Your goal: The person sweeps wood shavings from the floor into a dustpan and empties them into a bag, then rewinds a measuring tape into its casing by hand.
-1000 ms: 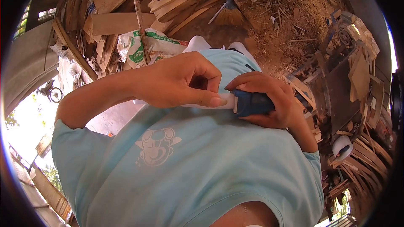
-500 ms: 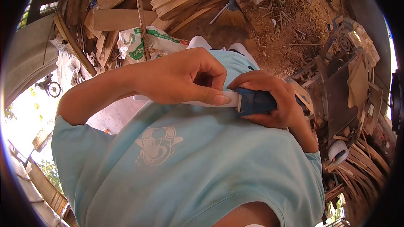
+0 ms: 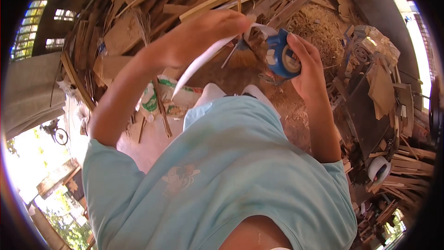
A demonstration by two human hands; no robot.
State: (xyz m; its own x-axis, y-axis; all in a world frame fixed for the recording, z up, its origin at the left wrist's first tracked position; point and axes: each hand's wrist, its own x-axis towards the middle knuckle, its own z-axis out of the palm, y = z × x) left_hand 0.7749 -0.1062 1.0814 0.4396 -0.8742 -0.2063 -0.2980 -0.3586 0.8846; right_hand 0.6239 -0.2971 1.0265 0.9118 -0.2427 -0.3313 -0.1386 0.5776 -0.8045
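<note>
My right hand (image 3: 307,65) holds a blue tape measure (image 3: 286,62) out in front of my body, its round label facing up and left. A pale blade (image 3: 264,29) comes out of the case and bends toward my left hand (image 3: 217,30). The left fingers are closed on the blade near its stretch by the case. Past that hand, a long curved part of the blade (image 3: 199,65) hangs down to the left, ending above my shirt (image 3: 222,157). My left fingertips are partly blurred.
Wood offcuts (image 3: 157,0) pile up ahead. A broom (image 3: 243,55) stands among sawdust and shavings (image 3: 317,23). White and green sacks (image 3: 173,97) lie by my legs. At the right are a machine (image 3: 370,51), wooden boards (image 3: 381,85) and a white helmet-like object (image 3: 379,170).
Both hands have moved up and forward, away from my shirt, with the tape measure. The case has turned to show its round side, and the blade now curves between and beyond my hands.
</note>
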